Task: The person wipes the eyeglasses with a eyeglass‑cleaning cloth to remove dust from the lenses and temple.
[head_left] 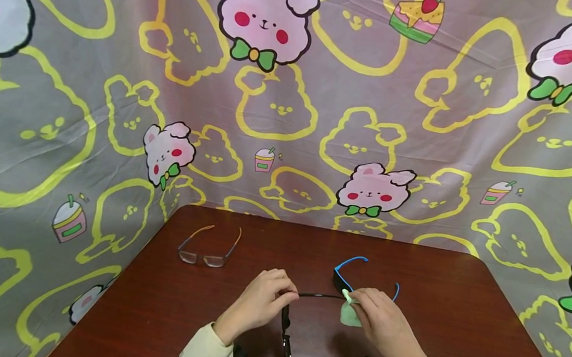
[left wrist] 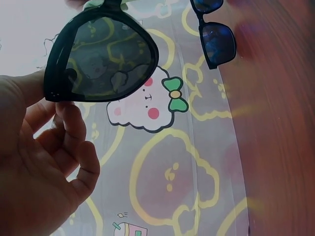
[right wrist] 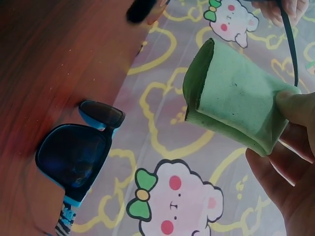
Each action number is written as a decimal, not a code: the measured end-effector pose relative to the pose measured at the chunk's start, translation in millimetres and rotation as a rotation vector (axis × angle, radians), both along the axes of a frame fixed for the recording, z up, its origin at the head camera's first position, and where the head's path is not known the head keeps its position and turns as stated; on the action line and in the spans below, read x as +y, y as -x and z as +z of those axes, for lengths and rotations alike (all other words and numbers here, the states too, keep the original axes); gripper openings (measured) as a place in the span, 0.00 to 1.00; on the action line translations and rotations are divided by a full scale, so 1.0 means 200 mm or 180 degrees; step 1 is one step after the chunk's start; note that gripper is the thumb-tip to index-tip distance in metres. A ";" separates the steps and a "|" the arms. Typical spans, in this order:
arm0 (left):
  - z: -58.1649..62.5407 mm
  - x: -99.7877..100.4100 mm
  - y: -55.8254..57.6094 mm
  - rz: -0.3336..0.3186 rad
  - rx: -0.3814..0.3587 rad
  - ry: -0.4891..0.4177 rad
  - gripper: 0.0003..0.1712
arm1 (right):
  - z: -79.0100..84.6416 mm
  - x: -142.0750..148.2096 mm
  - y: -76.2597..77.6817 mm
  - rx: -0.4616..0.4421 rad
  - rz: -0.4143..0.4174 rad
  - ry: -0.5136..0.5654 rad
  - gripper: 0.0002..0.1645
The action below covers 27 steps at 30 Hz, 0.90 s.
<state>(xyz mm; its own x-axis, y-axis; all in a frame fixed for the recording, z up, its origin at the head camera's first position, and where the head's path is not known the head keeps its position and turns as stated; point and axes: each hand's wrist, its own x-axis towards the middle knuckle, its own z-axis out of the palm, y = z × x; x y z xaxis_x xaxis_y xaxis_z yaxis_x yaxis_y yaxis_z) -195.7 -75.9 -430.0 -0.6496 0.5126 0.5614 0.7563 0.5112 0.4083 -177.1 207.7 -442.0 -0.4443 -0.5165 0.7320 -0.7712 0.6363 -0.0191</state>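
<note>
Black-framed sunglasses (head_left: 287, 346) are held over the near part of the table, their temple arms pointing right. My left hand (head_left: 262, 301) grips them at the corner where lens frame and temple meet; the dark lens (left wrist: 108, 56) fills the upper part of the left wrist view. My right hand (head_left: 384, 326) pinches a folded light green cloth (right wrist: 241, 93) around the far temple, near its tip. Just beyond the right hand lie blue-armed sunglasses (head_left: 341, 279) with dark lenses.
Clear-lens eyeglasses (head_left: 214, 261) with orange-brown temples rest on the left of the dark red wooden table (head_left: 155, 303). A grey curtain (head_left: 274, 194) with cartoon rabbits encloses the table's back and sides.
</note>
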 end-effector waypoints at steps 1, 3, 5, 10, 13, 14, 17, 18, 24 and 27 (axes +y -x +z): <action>0.00 0.00 0.00 0.0007 -0.0007 0.0000 0.02 | 0.00 0.00 0.00 -0.0004 0.0002 -0.0002 0.20; 0.00 0.00 0.00 0.0026 -0.0025 0.0011 0.03 | 0.00 0.00 0.01 -0.0018 0.0008 -0.0001 0.20; 0.00 -0.01 0.01 0.0036 -0.0048 0.0019 0.03 | 0.00 0.00 0.01 -0.0017 0.0031 0.0001 0.20; -0.01 -0.02 0.02 0.0014 -0.0102 -0.0009 0.04 | 0.00 0.01 0.03 -0.0012 0.0093 0.0015 0.20; -0.01 -0.02 0.03 -0.0027 -0.0133 -0.0048 0.04 | 0.00 0.00 0.04 0.0051 0.0146 0.0036 0.20; -0.01 -0.03 0.03 -0.0030 -0.0147 -0.0053 0.04 | 0.01 0.00 0.04 0.0079 0.0168 0.0042 0.20; -0.01 -0.03 0.03 -0.0038 -0.0204 -0.0058 0.03 | 0.01 0.00 0.05 0.0157 0.0217 0.0059 0.19; -0.01 -0.03 0.03 -0.0037 -0.0216 -0.0056 0.03 | 0.01 0.00 0.06 0.0156 0.0224 0.0061 0.19; -0.01 -0.05 0.03 -0.0019 -0.0300 -0.0043 0.03 | 0.00 0.00 0.07 0.0131 0.0218 0.0059 0.20; -0.02 -0.06 0.03 -0.0016 -0.0292 -0.0039 0.04 | -0.01 0.00 0.07 0.0123 0.0193 0.0058 0.20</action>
